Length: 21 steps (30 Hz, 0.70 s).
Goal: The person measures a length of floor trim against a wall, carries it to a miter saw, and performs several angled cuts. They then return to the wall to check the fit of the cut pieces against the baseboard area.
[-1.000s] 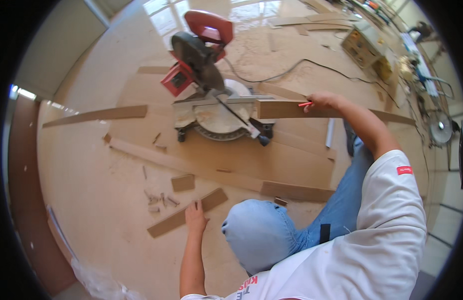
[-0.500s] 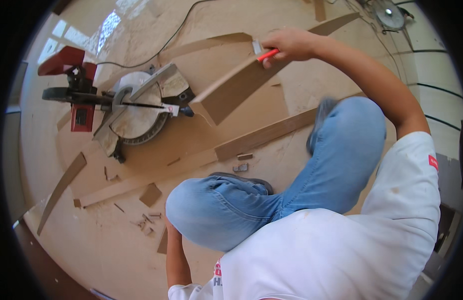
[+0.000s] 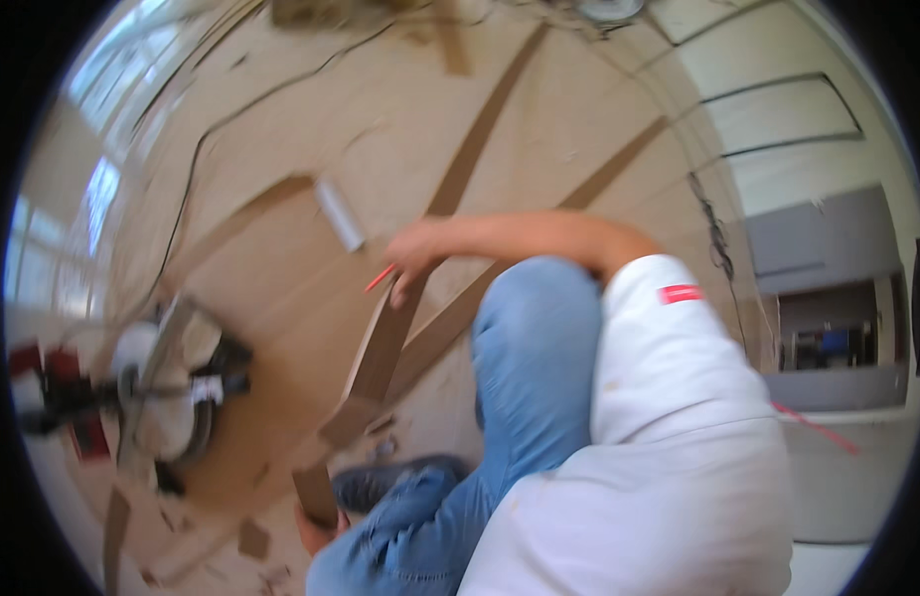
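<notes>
My right hand (image 3: 417,256) grips a long, brown wooden board (image 3: 383,343) from above. A red pencil (image 3: 380,278) sticks out from the same fingers. The board slants from the far middle down toward my left knee. My left hand (image 3: 317,529), low beside that knee, is closed on a short wood offcut (image 3: 316,494) that stands upright. The knee hides part of this hand. Just beyond the offcut, the board's near end is blurred.
A miter saw (image 3: 152,392) stands on the floor at the left, blurred. Another long board (image 3: 619,164) lies to the right of the held one. A white strip (image 3: 339,215) rests on a brown sheet. Wood scraps (image 3: 252,538) and a black cable (image 3: 197,159) are on the floor.
My view has swung right, so the saw sits farther left. The board has swung to point more toward me. My left hand, hidden earlier, now shows with the offcut.
</notes>
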Each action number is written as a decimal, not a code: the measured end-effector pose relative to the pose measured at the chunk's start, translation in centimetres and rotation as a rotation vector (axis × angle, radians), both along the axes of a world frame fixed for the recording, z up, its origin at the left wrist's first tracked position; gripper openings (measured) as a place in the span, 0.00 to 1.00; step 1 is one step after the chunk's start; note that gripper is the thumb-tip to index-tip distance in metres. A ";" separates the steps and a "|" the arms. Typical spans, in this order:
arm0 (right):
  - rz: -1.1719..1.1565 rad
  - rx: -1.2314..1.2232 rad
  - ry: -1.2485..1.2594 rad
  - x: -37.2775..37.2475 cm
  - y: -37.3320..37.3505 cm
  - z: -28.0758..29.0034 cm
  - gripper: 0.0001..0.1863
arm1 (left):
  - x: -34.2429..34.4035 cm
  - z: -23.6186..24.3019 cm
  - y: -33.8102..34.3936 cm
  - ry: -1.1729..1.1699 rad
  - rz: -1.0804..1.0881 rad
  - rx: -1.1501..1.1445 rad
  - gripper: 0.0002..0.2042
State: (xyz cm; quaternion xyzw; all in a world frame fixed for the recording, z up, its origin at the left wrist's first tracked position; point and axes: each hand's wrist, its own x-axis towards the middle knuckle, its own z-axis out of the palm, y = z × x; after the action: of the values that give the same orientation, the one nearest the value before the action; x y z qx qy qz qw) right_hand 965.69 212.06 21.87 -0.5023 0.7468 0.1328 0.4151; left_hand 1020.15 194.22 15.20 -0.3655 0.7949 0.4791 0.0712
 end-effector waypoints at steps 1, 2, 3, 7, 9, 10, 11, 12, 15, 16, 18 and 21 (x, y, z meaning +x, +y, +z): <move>0.022 -0.113 -0.044 0.1 -1.0 -1.4 0.38 | 1.3 -2.3 -0.1 0.068 -0.025 -0.241 0.35; 0.000 -0.172 -0.144 0.4 -2.2 -2.4 0.33 | 2.6 -4.9 -0.3 0.114 -0.038 -0.496 0.35; 0.020 -0.212 -0.191 -0.3 -0.6 -6.3 0.31 | 0.5 -5.2 0.2 0.114 -0.086 -0.484 0.36; -0.022 -0.218 -0.354 1.0 1.7 -13.7 0.25 | -7.2 -1.6 2.2 0.024 -0.245 -0.228 0.37; 0.061 -0.234 -0.388 2.5 -1.4 -14.0 0.22 | -9.7 0.9 1.5 -0.044 -0.280 -0.154 0.37; 0.094 -0.242 -0.424 3.1 -1.0 -13.7 0.21 | -11.3 1.9 1.7 -0.053 -0.304 -0.116 0.38; 0.048 -0.291 -0.474 3.7 1.9 -15.3 0.20 | -13.8 2.6 2.9 -0.048 -0.355 -0.061 0.38; 0.003 -0.342 -0.511 4.3 2.2 -14.8 0.19 | -15.7 4.2 3.4 -0.057 -0.348 -0.047 0.39; -0.096 -0.451 -0.566 6.4 1.1 -11.2 0.16 | -21.4 9.6 5.1 -0.074 -0.207 0.009 0.30; -0.107 -0.501 -0.607 7.0 1.3 -10.9 0.15 | -22.1 7.6 5.4 0.016 -0.113 0.168 0.26; -0.128 -0.555 -0.663 8.1 2.4 -11.0 0.13 | -23.4 4.1 5.8 0.090 -0.022 0.326 0.23; -0.156 -0.677 -0.714 8.6 2.7 -12.6 0.10 | -24.6 0.3 5.6 0.051 -0.087 0.399 0.19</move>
State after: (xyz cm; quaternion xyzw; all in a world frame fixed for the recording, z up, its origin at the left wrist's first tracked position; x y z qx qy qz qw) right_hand 974.30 214.80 9.32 -0.5655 0.5946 -0.3290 0.4674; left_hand 995.59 199.83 15.52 -0.2973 0.7007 0.6327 0.1427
